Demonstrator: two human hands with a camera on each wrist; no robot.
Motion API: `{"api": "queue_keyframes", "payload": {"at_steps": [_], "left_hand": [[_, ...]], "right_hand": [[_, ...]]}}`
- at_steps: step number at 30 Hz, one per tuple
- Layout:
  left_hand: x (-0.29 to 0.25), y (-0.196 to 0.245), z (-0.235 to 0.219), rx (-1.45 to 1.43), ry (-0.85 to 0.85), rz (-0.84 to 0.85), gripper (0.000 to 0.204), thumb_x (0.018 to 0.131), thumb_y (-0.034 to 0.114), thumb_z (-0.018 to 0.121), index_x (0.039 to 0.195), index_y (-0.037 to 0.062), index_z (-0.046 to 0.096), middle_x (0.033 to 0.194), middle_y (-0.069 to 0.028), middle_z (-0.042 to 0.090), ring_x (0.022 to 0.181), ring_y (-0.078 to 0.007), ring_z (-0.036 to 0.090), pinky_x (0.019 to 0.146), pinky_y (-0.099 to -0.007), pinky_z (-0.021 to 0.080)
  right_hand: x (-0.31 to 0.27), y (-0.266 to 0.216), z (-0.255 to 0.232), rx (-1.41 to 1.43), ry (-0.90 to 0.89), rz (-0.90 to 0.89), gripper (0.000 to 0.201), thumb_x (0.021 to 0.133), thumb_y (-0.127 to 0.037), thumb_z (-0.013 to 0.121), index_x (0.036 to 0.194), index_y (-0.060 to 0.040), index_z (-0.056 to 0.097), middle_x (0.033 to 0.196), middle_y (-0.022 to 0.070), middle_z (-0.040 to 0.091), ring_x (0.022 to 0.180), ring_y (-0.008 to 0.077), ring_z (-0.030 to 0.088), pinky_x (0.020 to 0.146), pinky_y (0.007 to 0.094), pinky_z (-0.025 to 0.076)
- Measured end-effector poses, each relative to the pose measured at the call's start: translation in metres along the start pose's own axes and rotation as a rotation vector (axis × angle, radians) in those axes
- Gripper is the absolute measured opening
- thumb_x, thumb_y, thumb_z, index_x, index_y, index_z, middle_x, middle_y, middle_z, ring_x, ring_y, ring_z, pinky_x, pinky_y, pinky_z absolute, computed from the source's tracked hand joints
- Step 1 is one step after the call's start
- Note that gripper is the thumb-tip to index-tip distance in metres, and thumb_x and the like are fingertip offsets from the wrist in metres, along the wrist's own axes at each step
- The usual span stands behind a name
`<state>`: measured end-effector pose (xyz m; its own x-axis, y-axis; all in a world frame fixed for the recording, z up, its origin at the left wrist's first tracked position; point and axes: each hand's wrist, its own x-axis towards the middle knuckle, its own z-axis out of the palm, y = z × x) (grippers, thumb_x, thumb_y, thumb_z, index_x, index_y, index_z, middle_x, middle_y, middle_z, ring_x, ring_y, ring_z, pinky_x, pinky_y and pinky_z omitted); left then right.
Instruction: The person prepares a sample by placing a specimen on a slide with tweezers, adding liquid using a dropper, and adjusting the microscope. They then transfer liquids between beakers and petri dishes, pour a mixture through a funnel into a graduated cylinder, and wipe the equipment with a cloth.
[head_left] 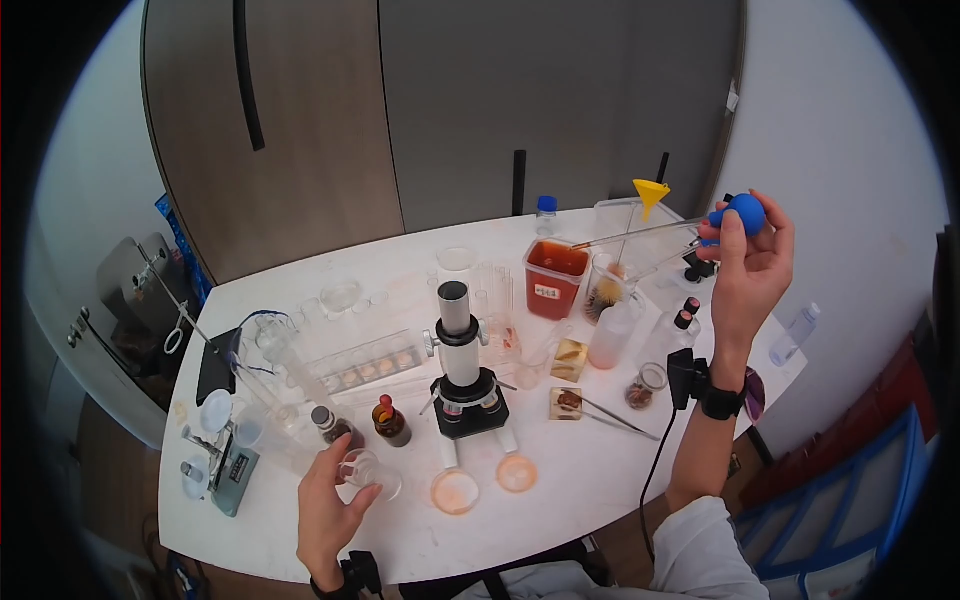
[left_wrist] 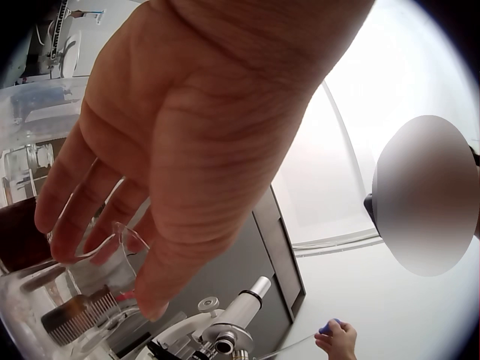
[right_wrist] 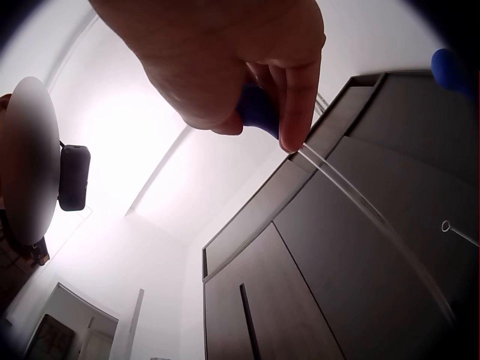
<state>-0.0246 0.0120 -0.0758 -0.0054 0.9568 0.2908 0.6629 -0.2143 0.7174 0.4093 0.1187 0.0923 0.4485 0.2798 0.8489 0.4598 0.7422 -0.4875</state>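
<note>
My right hand (head_left: 752, 245) is raised at the right of the head view and grips the blue rubber bulb (head_left: 745, 214) of a long glass pipette (head_left: 650, 231). The pipette slants left, its tip at the rim of a container of orange-red liquid (head_left: 556, 275). In the right wrist view, fingers and thumb wrap the bulb and the glass tube runs down to the right. Low on the table, my left hand (head_left: 330, 497) holds a small clear beaker (head_left: 369, 475) between thumb and fingers. The left wrist view shows graduation lines on its wall.
A microscope (head_left: 461, 370) stands mid-table, with two petri dishes (head_left: 455, 492) before it. Brown dropper bottle (head_left: 392, 424) and dark jar (head_left: 335, 424) are close to the left hand. A balance (head_left: 232, 470) stands left; tweezers (head_left: 622, 418), a glass jar (head_left: 645, 386) and yellow funnel (head_left: 651, 195) are right.
</note>
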Motion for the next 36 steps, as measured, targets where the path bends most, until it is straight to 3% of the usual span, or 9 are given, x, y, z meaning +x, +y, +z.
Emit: {"api": "queue_keyframes", "payload": {"at_steps": [6,9,14,20,24,28,30,33,36], "left_hand": [[0.001,0.004,-0.001,0.018,-0.001,-0.003,0.079,0.073,0.006,0.088,0.144,0.0024,0.053,0.122,-0.0143,0.070,0.094,-0.0263,0.071,0.084,-0.0354,0.057],[0.001,0.002,-0.001,0.003,-0.001,-0.005,0.081,0.073,0.004,0.089,0.145,0.0011,0.053,0.122,-0.0142,0.071,0.097,-0.0222,0.071,0.086,-0.0339,0.058],[0.001,0.006,-0.003,0.013,-0.015,-0.027,0.079,0.076,0.011,0.089,0.145,0.0010,0.052,0.122,-0.0154,0.071,0.096,-0.0260,0.071,0.085,-0.0350,0.058],[0.000,0.006,-0.002,0.035,-0.004,-0.049,0.081,0.077,0.017,0.089,0.146,-0.0007,0.050,0.117,-0.0169,0.074,0.098,-0.0275,0.073,0.087,-0.0354,0.058],[0.000,0.009,-0.003,0.085,-0.015,-0.123,0.077,0.079,0.024,0.089,0.142,-0.0025,0.055,0.113,-0.0168,0.076,0.096,-0.0272,0.073,0.088,-0.0352,0.058],[-0.002,0.005,-0.003,0.078,-0.029,-0.155,0.065,0.080,0.030,0.087,0.130,-0.0019,0.062,0.111,-0.0191,0.075,0.095,-0.0314,0.073,0.085,-0.0382,0.058],[-0.001,0.007,-0.003,0.075,-0.033,-0.146,0.060,0.081,0.032,0.086,0.126,-0.0014,0.064,0.108,-0.0202,0.074,0.095,-0.0335,0.073,0.084,-0.0404,0.057],[-0.001,0.005,-0.003,0.095,-0.038,-0.152,0.059,0.080,0.032,0.088,0.126,0.0012,0.065,0.109,-0.0157,0.075,0.092,-0.0274,0.073,0.084,-0.0357,0.059],[-0.001,0.006,-0.003,0.096,-0.032,-0.153,0.059,0.081,0.032,0.088,0.125,0.0009,0.065,0.108,-0.0165,0.075,0.092,-0.0280,0.073,0.084,-0.0362,0.059]], "right_hand": [[-0.001,-0.005,-0.006,0.035,0.075,-0.133,0.035,0.102,-0.005,0.061,0.134,0.0035,0.050,0.112,0.0216,0.070,0.087,0.0198,0.074,0.068,0.0272,0.062],[-0.004,-0.014,-0.009,0.077,0.132,-0.193,0.037,0.103,-0.008,0.062,0.135,0.0036,0.049,0.112,0.0229,0.070,0.087,0.0204,0.075,0.070,0.0279,0.063],[-0.010,-0.023,-0.028,0.188,0.193,-0.326,0.040,0.108,-0.019,0.054,0.138,0.0046,0.046,0.118,0.0310,0.066,0.087,0.0300,0.075,0.069,0.0298,0.063],[-0.018,-0.040,-0.066,0.299,0.314,-0.291,0.055,0.109,-0.036,0.049,0.139,0.0094,0.049,0.127,0.0294,0.063,0.098,0.0253,0.070,0.075,0.0250,0.054],[-0.026,-0.027,-0.112,0.752,-0.028,-0.201,0.058,0.107,-0.032,0.050,0.140,0.0159,0.047,0.133,0.0273,0.058,0.108,0.0217,0.060,0.081,0.0295,0.046],[-0.043,-0.022,-0.118,0.916,-0.173,-0.087,0.054,0.105,-0.025,0.051,0.139,0.0158,0.045,0.136,0.0243,0.048,0.108,0.0218,0.053,0.086,0.0311,0.043],[-0.050,-0.022,-0.114,0.868,-0.191,-0.057,0.054,0.105,-0.024,0.053,0.141,0.0147,0.042,0.132,0.0213,0.045,0.104,0.0205,0.053,0.086,0.0301,0.046],[-0.058,-0.022,-0.100,0.827,-0.203,-0.044,0.057,0.104,-0.024,0.056,0.143,0.0138,0.037,0.128,0.0192,0.043,0.099,0.0193,0.053,0.085,0.0291,0.050],[-0.071,-0.039,-0.071,0.799,-0.181,-0.005,0.060,0.104,-0.024,0.058,0.145,0.0119,0.032,0.124,0.0182,0.043,0.095,0.0189,0.055,0.082,0.0281,0.055]]}}
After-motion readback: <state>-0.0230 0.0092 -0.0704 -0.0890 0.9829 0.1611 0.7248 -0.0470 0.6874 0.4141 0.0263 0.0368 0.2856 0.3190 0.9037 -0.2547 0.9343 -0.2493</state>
